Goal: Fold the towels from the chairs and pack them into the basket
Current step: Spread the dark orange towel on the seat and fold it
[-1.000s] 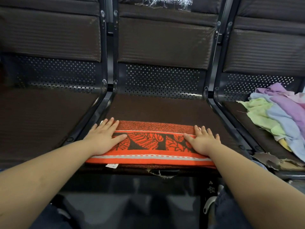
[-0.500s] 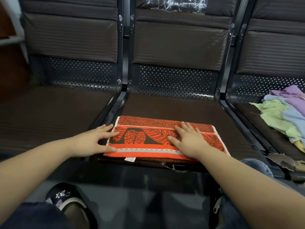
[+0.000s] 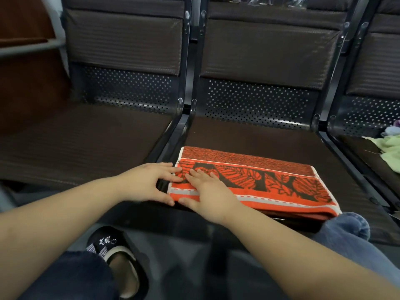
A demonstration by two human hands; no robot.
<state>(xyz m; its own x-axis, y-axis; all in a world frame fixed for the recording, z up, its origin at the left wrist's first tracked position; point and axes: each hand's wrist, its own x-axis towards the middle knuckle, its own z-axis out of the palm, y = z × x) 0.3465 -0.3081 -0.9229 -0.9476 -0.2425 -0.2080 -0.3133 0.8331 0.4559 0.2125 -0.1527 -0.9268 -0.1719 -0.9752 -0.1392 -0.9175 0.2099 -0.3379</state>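
Note:
A folded orange towel (image 3: 266,180) with a black leaf pattern lies flat at the front of the middle chair seat (image 3: 259,139). My left hand (image 3: 147,182) is at the towel's left end, fingertips touching its edge and thumb at the front corner. My right hand (image 3: 207,191) rests flat on the left part of the towel, close beside the left hand. A pile of pale green and blue towels (image 3: 389,146) shows at the right edge on the neighbouring seat. No basket is in view.
Three dark brown chairs with perforated metal backs stand in a row, joined by black frame bars (image 3: 184,118). The left seat (image 3: 82,139) holds nothing. My slippered foot (image 3: 112,254) and jeans-clad knee (image 3: 346,226) are below the seat edge.
My right hand has slid left across the towel from its right end to meet the left hand. The left hand shifted to the towel's left edge. The camera view panned left.

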